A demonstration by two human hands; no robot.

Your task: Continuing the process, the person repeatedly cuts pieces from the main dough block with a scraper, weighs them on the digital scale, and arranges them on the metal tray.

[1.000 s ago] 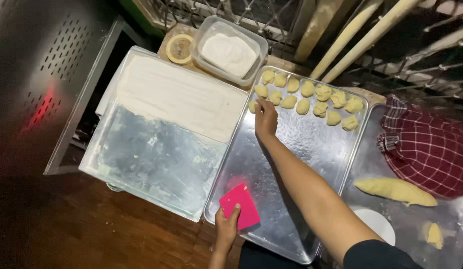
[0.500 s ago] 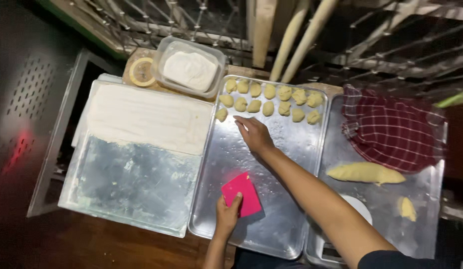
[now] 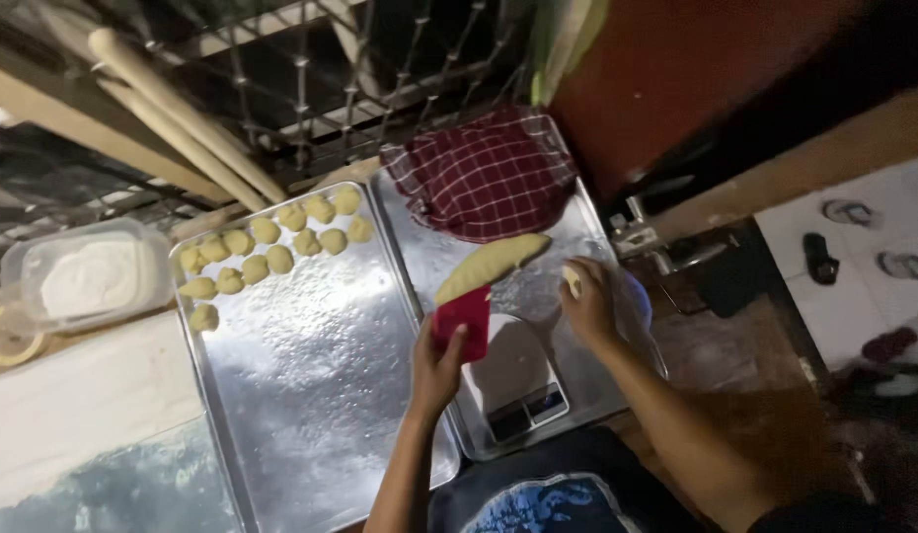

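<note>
Both hands shifted from left tray to right steel tray [image 3: 587,222].
Left hand [image 3: 441,363] grips pink plastic scraper [image 3: 463,317], edge touching near end of pale elongated dough log [image 3: 491,266].
Log axis diagonal, toward tray's far edge.
Right hand [image 3: 588,302] pinches small dough piece [image 3: 573,280].

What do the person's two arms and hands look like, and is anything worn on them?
Both forearms are bare, no sleeves reaching them. The left hand and right hand wear no gloves; no watch or ring is visible. A dark short sleeve shows at the right upper arm, at the frame's bottom edge.
</note>
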